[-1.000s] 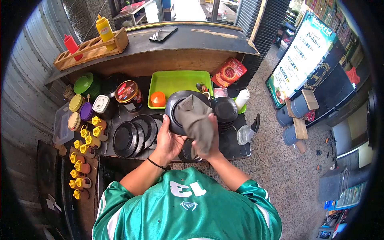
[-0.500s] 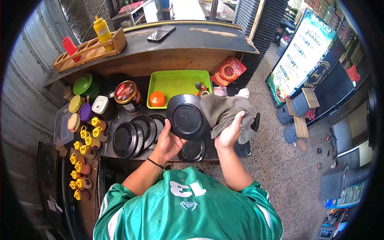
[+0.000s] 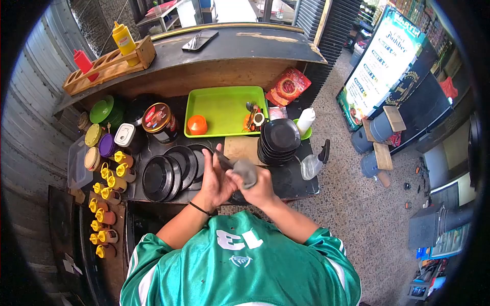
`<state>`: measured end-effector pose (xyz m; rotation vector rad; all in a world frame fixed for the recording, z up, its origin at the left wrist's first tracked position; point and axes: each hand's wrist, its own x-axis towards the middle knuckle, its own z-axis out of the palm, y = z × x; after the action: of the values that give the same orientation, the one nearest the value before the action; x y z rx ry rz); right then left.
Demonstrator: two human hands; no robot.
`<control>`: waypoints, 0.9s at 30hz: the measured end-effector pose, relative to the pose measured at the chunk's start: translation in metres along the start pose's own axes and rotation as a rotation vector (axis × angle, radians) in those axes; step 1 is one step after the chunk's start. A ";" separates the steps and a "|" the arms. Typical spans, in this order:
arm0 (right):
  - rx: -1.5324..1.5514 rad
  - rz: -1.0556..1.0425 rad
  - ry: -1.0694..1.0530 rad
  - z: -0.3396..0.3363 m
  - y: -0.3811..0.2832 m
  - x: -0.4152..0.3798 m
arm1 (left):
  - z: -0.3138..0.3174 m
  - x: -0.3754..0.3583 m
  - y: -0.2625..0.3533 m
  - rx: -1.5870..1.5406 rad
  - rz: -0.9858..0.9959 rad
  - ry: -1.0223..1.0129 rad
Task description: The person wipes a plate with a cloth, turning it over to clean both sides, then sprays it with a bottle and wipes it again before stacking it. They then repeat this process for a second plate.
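Note:
A black plate is tipped nearly edge-on between my hands, so most of its face is hidden. My left hand grips it from the left, fingers pointing up along its side. In my right hand, a grey cloth is bunched against the plate's near edge. Just beyond the hands lies a brown board, and to its right rises a stack of black plates. Several more black plates overlap on the dark counter to the left.
A green tray holds an orange bowl and cutlery. At right are a spray bottle and a white squeeze bottle. Yellow-capped bottles and lidded tubs crowd the left. A phone rests on the upper shelf.
The plate has turned from showing its underside to nearly edge-on. My right hand and the cloth have moved left and closed in, uncovering the plate stack and white bottle.

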<state>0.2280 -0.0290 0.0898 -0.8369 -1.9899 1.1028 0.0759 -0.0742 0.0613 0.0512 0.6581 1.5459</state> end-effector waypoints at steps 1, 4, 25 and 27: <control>-0.004 -0.002 -0.003 0.007 0.011 -0.003 | -0.015 0.007 0.000 -0.044 0.001 0.021; -0.242 -0.565 0.102 0.020 0.036 -0.005 | -0.032 0.018 0.005 -0.120 0.008 -0.033; 0.698 0.385 0.341 0.003 0.059 -0.028 | -0.023 0.031 -0.030 0.201 0.128 0.046; 0.613 0.408 0.453 -0.004 0.081 -0.018 | -0.016 0.026 -0.028 0.276 0.099 0.035</control>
<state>0.2568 -0.0071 0.0151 -1.0517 -1.0404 1.4844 0.0914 -0.0578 0.0266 0.2678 0.9049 1.5439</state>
